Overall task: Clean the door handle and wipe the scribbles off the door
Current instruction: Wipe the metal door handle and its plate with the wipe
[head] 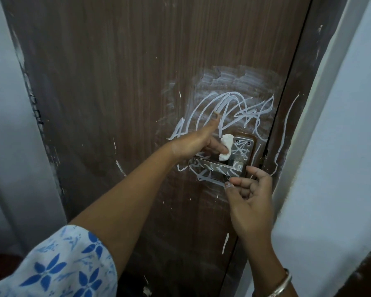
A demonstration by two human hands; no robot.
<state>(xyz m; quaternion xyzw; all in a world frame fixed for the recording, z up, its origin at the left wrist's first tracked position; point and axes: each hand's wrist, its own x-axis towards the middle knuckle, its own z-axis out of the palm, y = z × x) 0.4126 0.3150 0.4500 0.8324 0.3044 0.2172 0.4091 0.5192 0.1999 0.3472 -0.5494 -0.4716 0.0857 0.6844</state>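
Wiping scribbled door handle (214,167).
Pinching white wad (291,145) with left hand (193,144) at its 12 o'clock; touching at 4 o'clock with loose-curled right hand (251,196).

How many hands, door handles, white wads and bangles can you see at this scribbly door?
Hands: 2, the left hand and the right hand
door handle: 1
white wad: 1
bangle: 1
Total: 5
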